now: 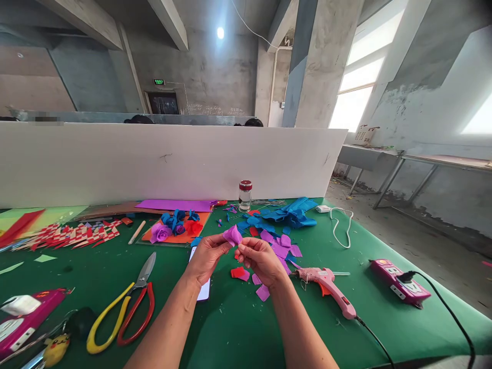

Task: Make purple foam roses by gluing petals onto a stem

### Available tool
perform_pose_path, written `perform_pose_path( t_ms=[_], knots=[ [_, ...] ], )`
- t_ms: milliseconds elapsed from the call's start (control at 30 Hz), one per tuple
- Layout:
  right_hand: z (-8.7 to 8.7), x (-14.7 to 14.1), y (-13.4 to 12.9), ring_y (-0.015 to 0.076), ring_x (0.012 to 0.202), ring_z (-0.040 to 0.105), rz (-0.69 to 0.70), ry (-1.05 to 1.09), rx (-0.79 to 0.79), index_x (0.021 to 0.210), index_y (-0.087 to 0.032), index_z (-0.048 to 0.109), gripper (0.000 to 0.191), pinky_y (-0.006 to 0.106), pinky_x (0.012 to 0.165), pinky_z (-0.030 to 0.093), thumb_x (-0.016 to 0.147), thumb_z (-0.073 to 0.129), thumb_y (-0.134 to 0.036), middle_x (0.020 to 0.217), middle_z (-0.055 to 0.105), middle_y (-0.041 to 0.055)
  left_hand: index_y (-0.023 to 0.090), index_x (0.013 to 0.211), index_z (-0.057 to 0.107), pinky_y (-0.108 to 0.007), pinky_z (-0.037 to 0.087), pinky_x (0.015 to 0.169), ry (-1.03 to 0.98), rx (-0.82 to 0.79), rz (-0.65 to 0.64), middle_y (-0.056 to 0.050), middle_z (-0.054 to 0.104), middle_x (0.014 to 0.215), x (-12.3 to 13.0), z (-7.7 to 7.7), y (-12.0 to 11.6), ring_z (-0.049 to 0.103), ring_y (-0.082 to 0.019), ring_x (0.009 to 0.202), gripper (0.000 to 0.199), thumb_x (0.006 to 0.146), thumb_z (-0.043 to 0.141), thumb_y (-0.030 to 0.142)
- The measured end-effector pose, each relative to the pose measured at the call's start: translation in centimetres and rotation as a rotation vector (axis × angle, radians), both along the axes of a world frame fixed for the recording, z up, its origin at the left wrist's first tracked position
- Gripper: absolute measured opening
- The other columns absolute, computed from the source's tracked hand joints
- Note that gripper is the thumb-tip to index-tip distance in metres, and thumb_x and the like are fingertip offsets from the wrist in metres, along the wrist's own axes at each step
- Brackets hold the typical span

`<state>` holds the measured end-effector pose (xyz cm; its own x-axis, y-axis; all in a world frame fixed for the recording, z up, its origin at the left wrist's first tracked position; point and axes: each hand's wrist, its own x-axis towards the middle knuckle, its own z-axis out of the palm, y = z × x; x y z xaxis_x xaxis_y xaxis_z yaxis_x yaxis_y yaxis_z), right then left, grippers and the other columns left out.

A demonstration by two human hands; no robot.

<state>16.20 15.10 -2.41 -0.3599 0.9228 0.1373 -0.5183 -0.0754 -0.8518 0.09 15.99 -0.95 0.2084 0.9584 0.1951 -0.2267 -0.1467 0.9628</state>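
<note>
A small purple paper flower is pinched between my two hands above the table. My left hand grips it from the left, thumb and fingers pressed together. On the other side, my right hand has its thumb and forefinger closed at the flower's lower edge. Purple paper petals lie scattered behind and beside my right hand. Under my left forearm is a phone, partly hidden. A pink hot glue gun rests to the right of my right hand.
Scissors lie at left. Finished paper flowers sit on an orange sheet. Blue crepe paper and a red-lidded jar stand before a white partition. Power strips and a white cable lie on the green table.
</note>
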Motion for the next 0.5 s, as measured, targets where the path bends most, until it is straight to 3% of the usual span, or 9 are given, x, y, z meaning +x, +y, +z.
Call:
perform_pose_path(
  t_ms=[500],
  knots=[
    [-0.18,0.11,-0.02,0.0061,0.051,0.056,0.027,0.025,-0.014,0.076,-0.014,0.067,0.023,0.014,0.042,0.037,0.067,0.081,-0.030,0.067,0.068,0.0014,0.017,0.087,0.078,-0.031,0.044,0.079,-0.022,-0.011,-0.045,-0.005,0.073,0.081,-0.03,0.15,-0.24,0.059,-0.018,0.078,0.021,0.068,0.079,0.026]
  ],
)
